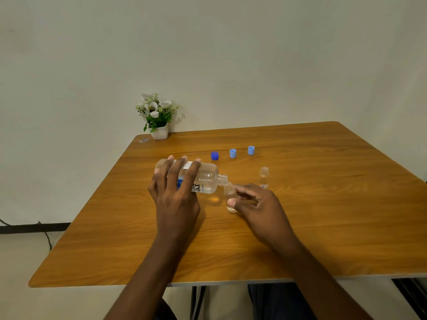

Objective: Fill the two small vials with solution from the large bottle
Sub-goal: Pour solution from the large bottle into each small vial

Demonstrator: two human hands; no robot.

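My left hand (176, 188) grips the large clear bottle (208, 177) from above and holds it tipped on its side, uncapped, with its neck pointing right. The neck sits just over the mouth of a small clear vial (230, 192), which my right hand (256, 204) holds upright on the wooden table (323, 215) between thumb and fingers. A second small vial (264, 177) stands upright and uncapped a little to the right, untouched.
Three caps stand in a row behind the bottle: a dark blue cap (214, 155) and two light blue caps (233, 153) (251, 150). A white pot of flowers (157, 116) sits at the table's far left corner, with a small clear wrapper (143, 140) beside it.
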